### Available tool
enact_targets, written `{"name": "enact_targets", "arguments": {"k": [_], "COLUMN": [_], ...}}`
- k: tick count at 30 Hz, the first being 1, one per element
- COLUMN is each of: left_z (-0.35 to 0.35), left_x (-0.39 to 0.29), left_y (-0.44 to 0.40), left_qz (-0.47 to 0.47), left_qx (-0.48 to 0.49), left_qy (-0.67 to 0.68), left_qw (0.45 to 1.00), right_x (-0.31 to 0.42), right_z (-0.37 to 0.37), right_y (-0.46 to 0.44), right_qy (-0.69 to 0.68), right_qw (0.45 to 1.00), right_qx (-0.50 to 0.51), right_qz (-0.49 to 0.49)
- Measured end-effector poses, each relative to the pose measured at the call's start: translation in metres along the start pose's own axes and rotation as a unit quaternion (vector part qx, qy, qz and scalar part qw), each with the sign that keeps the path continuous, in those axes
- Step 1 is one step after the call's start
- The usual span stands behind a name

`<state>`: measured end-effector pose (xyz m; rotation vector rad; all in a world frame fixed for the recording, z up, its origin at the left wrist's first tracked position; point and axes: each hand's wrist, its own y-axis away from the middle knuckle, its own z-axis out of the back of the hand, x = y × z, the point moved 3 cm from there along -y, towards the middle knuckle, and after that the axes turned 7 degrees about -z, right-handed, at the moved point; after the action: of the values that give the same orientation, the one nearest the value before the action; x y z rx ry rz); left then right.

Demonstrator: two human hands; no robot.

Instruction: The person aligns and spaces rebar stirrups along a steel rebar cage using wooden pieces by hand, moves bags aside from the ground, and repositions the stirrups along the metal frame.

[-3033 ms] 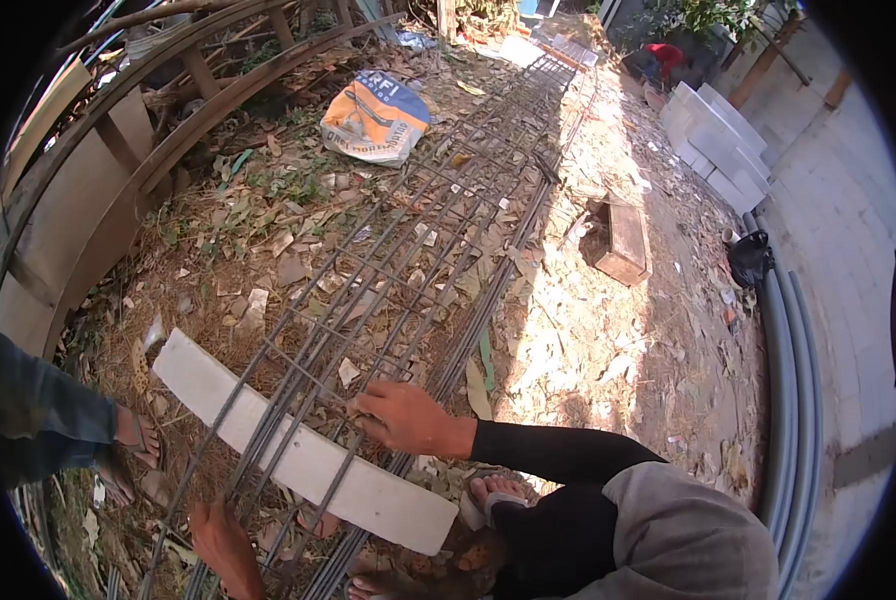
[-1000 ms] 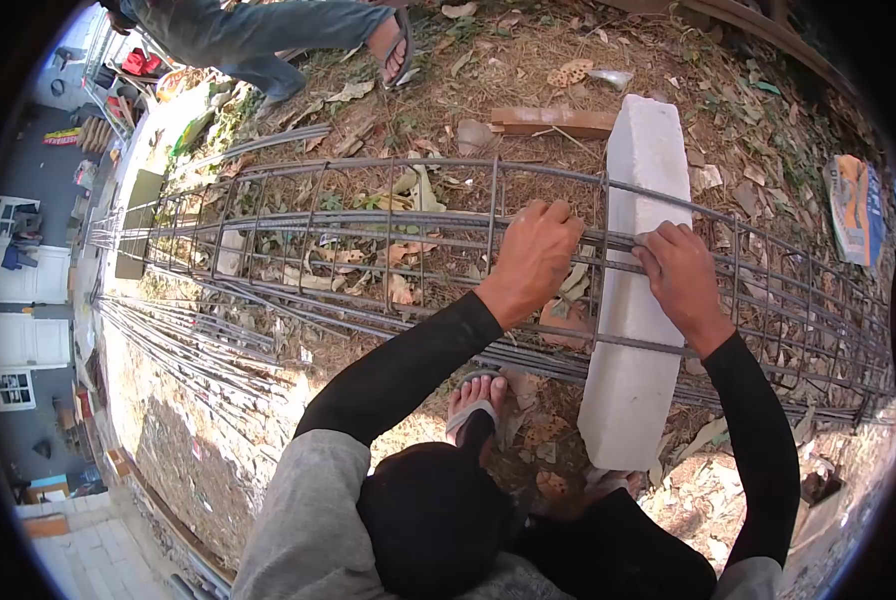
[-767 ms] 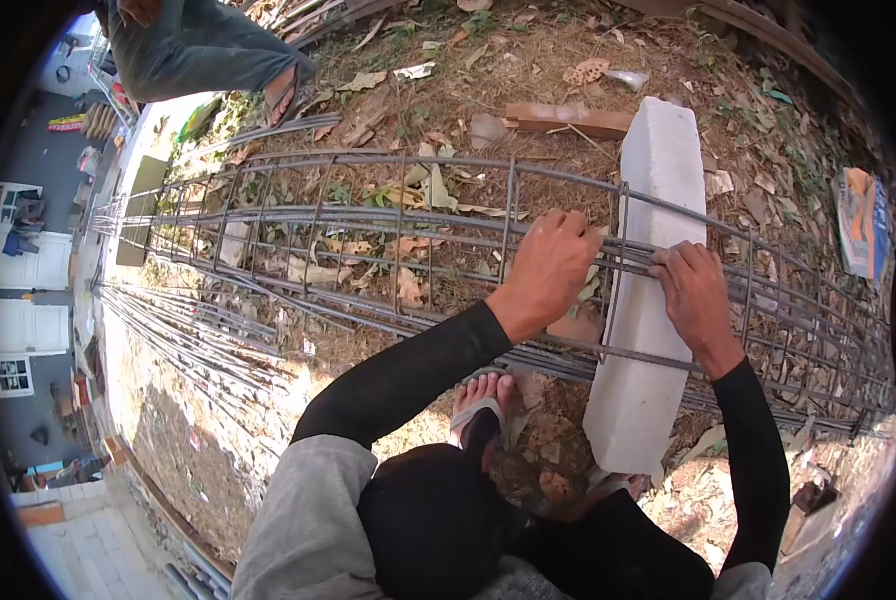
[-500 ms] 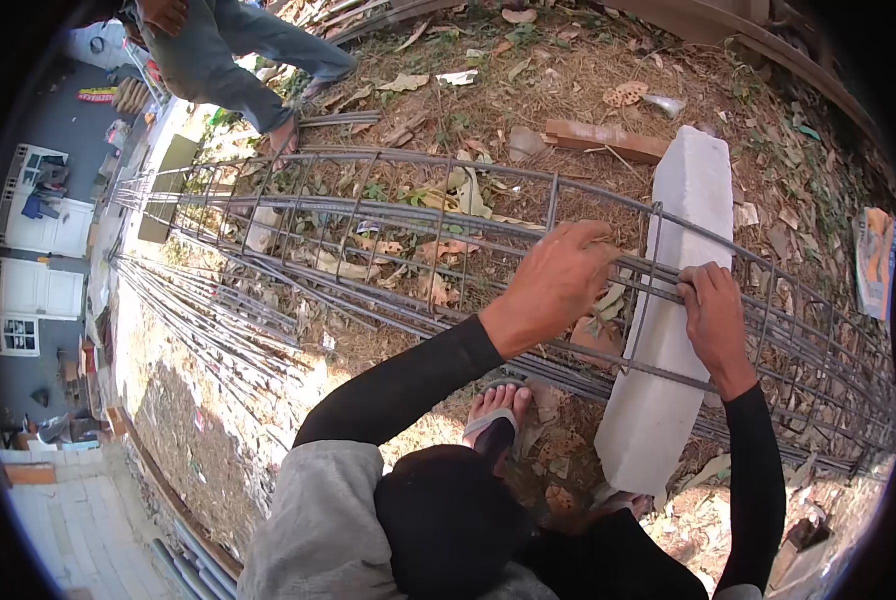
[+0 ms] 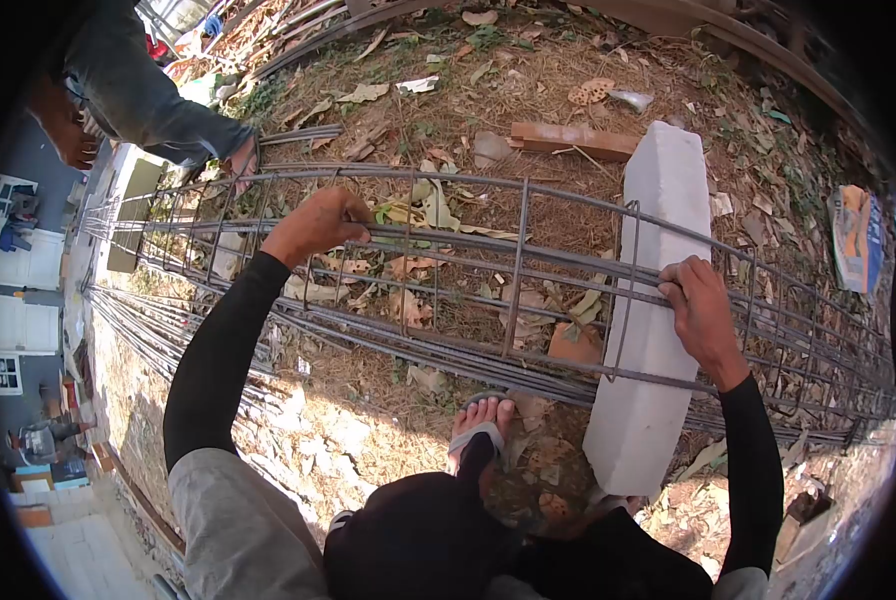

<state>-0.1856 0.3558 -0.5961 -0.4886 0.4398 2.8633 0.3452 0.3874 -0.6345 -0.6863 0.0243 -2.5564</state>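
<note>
A long cage of steel bars and square stirrups (image 5: 516, 270) runs from left to right across the view. Under its right part lies a white block (image 5: 646, 400). My left hand (image 5: 318, 225) is at the middle bars on the left side of the cage, its thumb and fingers curled round a bar. Over the block, my right hand (image 5: 701, 312) pinches the bundled middle bars. A stirrup stands just left of my right hand, around the bars.
Another person's leg (image 5: 148, 110) and hand are at the upper left beside the cage. Loose bars (image 5: 168, 335) fan out at the left. A wood piece (image 5: 573, 140) lies behind the cage, a printed sack (image 5: 853, 240) at the right. My sandalled foot (image 5: 480, 430) is in front.
My left hand has moved far left along the bars, away from my right hand, which remains over the white block. The other person's leg and hand have shifted left in view.
</note>
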Motion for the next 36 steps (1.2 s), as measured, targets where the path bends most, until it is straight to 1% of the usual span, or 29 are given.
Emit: {"name": "enact_targets", "arguments": {"k": [1, 2, 3, 5, 6, 9, 12, 15, 19, 20, 22, 24, 27, 30, 33, 34, 36], "left_z": [0.003, 0.005, 0.000, -0.006, -0.010, -0.019, -0.021, -0.024, -0.030, -0.031, -0.030, -0.027, -0.021, -0.021, -0.025, -0.027, -0.029], "left_x": [-0.002, -0.005, 0.003, 0.001, -0.004, -0.020, -0.025, -0.023, -0.009, -0.016, -0.020, -0.024, -0.034, -0.033, -0.034, -0.037, -0.049], "left_y": [-0.002, 0.001, 0.005, 0.013, 0.017, 0.031, 0.038, 0.044, 0.043, 0.042, 0.042, 0.039, 0.042, 0.046, 0.046, 0.047, 0.057], "left_qz": [-0.013, -0.016, -0.049, -0.083, -0.095, -0.079, -0.112, -0.122, -0.106, -0.120, -0.102, -0.080, -0.121, -0.087, -0.091, -0.109, -0.136], "left_qx": [-0.001, -0.022, -0.047, -0.082, -0.101, -0.153, -0.187, -0.200, -0.167, -0.186, -0.163, -0.148, -0.184, -0.156, -0.187, -0.223, -0.291], "left_qy": [-0.007, 0.014, -0.036, -0.075, -0.092, -0.133, -0.196, -0.203, -0.203, -0.189, -0.187, -0.181, -0.156, -0.185, -0.187, -0.203, -0.239], "left_qw": [1.000, 1.000, 0.997, 0.990, 0.986, 0.976, 0.956, 0.951, 0.959, 0.957, 0.963, 0.969, 0.963, 0.966, 0.960, 0.947, 0.916], "right_x": [-0.002, -0.005, -0.003, -0.002, 0.000, -0.001, 0.006, 0.007, -0.001, -0.005, -0.005, -0.005, -0.002, 0.008, 0.008, 0.008, 0.008], "right_z": [0.001, 0.000, 0.001, 0.004, 0.005, 0.015, 0.011, 0.015, -0.002, -0.003, -0.007, -0.006, -0.002, 0.009, 0.010, 0.008, 0.009], "right_y": [-0.002, -0.002, -0.003, -0.002, 0.004, 0.016, 0.011, 0.020, 0.027, 0.030, 0.028, 0.028, 0.026, 0.025, 0.022, 0.018, 0.016], "right_qy": [-0.008, -0.016, -0.016, -0.007, 0.008, 0.016, 0.006, 0.031, 0.028, 0.034, 0.028, 0.011, -0.029, -0.033, -0.053, -0.067, -0.073], "right_qw": [1.000, 1.000, 1.000, 1.000, 1.000, 0.999, 0.999, 0.999, 0.999, 0.999, 0.999, 1.000, 0.999, 0.998, 0.993, 0.991, 0.991], "right_qx": [-0.005, -0.007, -0.010, -0.010, -0.018, -0.021, -0.023, -0.012, -0.036, -0.034, -0.031, -0.013, 0.026, 0.044, 0.063, 0.071, 0.061], "right_qz": [0.001, -0.002, 0.008, 0.026, 0.018, 0.021, 0.035, 0.012, 0.023, 0.015, 0.017, -0.010, -0.027, -0.042, -0.083, -0.096, -0.092]}}
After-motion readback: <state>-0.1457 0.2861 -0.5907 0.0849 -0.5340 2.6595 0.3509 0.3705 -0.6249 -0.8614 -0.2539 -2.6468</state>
